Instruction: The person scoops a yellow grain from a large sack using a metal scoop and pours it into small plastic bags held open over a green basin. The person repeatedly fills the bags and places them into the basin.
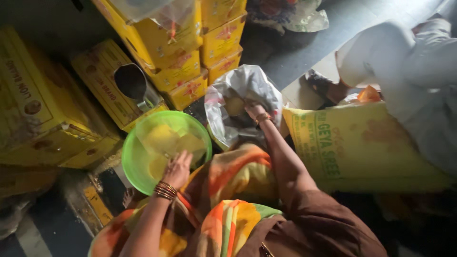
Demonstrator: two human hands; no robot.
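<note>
1. The right hand (253, 110) reaches into the mouth of a crinkled white plastic bag (247, 83) at about 12 o'clock from the person's lap. Its fingers are sunk among pale yellow lumps (234, 105), so I cannot tell whether they grip one or lie spread.
2. The lumps sit just to the 9 o'clock side of that hand, touching it; they look rounded, with no clear long axis.
3. The left hand (177, 167) rests on the near rim of a green bowl (131, 164), fingers bent and close together, pressing the edge.
4. The bowl is round, glossy and translucent, holding flat pale yellow pieces (164, 140). It lies at 8 o'clock from the bag, near it.
5. The right hand is the nearer one to the bag; the left is nearer the bowl.
6. Yellow cartons (178, 71) are stacked at 11 o'clock; a woven yellow sack (362, 143) lies at 3 o'clock.
</note>
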